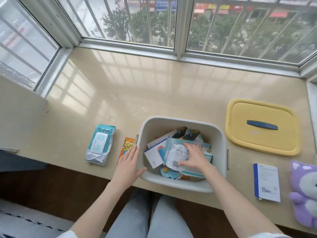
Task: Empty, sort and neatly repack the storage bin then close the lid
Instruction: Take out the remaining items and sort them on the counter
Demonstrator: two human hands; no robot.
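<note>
The left hand is bracing the storage bin at its near-left corner, fingers straight against the outer wall. The right hand is lying spread on a white packet atop the pile inside, not yet closed round it. Such packets are appearing light, limp and slick; an edge pinch is advisable. The bin is sitting at the near edge of the sill; farther right, the yellow lid is lying off it.

— Where does your bin stand?
— Right before you: pale grey, upright, open-topped, with loose packets heaped inside.
— And the lid?
— Yellow, blue handle up, flat to the bin's right and apart from it. Your wipes pack lies flat on its left.
</note>
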